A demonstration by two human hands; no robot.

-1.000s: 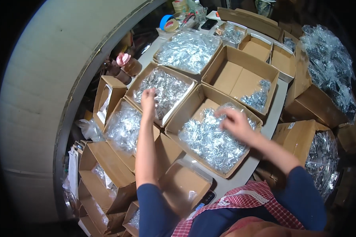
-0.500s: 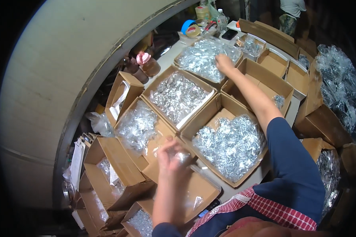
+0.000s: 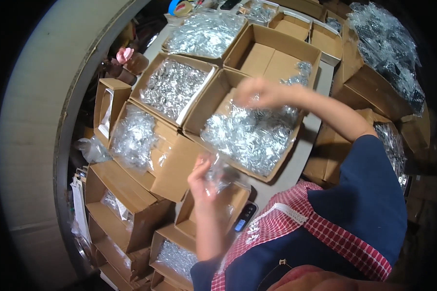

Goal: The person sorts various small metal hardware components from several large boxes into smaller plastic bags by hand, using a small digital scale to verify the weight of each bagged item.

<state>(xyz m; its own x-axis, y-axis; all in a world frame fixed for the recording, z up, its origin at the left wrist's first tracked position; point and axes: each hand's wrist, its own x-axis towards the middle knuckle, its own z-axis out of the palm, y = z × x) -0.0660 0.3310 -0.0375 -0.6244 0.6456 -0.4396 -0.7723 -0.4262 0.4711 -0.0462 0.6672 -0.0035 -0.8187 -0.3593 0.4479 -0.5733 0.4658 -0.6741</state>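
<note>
My left hand is closed on a clear plastic bag with some shiny bits in it, above a small cardboard box. Blurred by motion, my right hand hovers over a large cardboard box of loose silvery metal pieces. Whether its fingers hold anything I cannot make out. To the left of that box, another box carries flat silvery pieces. Nearer to my left hand lies a heap of clear small bags in an open box.
Clear packets fill a box at the back. Beside it is a box with a bare cardboard bottom. A small scale sits close to my body. Stacked boxes stand at left, and a large carton of bagged parts at right.
My right hand has come back from the far box of clear packets to above the nearer box of metal pieces. The left hand still holds the bag. The whole view has shifted.
</note>
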